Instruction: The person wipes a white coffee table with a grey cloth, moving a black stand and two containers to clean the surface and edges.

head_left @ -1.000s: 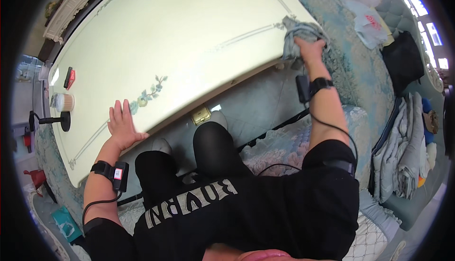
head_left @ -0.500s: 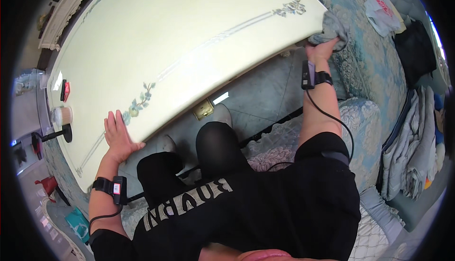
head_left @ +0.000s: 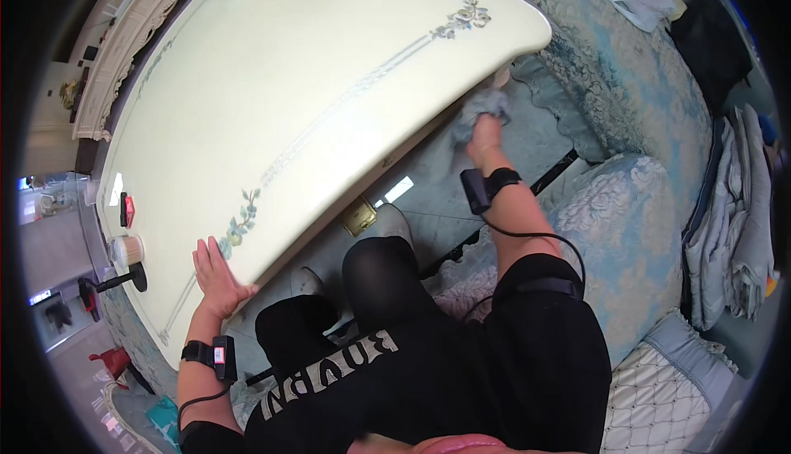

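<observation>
A cream table with painted flower sprays and grey double lines fills the upper left. My left hand lies flat on its near edge, fingers stretched out beside a flower spray, thumb over the rim. Off the table's front side, near the right corner, my right hand is closed on a grey-blue cloth. The cloth is bunched and somewhat blurred, just below the tabletop's edge. Most of my right fingers are hidden behind it.
A round container of toothpicks, a small red and black object and a black stand sit at the table's left end. Blue patterned sofas border the right. A gold-coloured box lies on the floor by my feet.
My right hand has moved left and down with the cloth, from the table's corner to below its front edge. My left hand still rests on the tabletop.
</observation>
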Demonstrator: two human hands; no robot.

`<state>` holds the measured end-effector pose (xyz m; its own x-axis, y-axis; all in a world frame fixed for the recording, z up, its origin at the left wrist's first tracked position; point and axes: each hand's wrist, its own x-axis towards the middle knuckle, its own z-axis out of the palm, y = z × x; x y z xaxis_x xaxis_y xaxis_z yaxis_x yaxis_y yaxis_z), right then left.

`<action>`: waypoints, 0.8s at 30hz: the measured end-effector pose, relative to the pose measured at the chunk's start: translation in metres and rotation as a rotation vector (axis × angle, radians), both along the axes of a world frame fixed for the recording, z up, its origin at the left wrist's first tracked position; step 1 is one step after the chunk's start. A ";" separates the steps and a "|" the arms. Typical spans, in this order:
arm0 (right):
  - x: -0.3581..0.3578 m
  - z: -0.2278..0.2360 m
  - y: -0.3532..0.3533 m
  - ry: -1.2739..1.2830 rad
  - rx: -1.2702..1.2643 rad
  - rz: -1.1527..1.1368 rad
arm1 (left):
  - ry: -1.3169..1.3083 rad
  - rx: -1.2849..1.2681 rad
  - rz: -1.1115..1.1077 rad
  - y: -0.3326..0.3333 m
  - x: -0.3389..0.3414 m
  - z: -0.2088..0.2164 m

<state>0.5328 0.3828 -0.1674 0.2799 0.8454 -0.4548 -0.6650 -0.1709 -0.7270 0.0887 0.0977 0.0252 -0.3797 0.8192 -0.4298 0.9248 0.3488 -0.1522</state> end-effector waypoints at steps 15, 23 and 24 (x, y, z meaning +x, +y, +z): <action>0.006 -0.034 0.026 -0.594 -0.357 0.231 | -0.082 0.079 -0.067 -0.013 -0.014 -0.007; -0.066 -0.012 -0.048 -0.823 0.097 0.327 | -0.050 0.083 -0.088 -0.009 -0.015 -0.006; -0.090 0.011 -0.077 -0.954 0.153 0.367 | -0.044 0.091 -0.088 -0.014 -0.016 -0.005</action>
<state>0.4432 0.3063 -0.1564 0.1810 0.9817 -0.0600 0.2736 -0.1088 -0.9557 0.0724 0.0839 0.0197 -0.2867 0.8850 -0.3669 0.9576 0.2762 -0.0819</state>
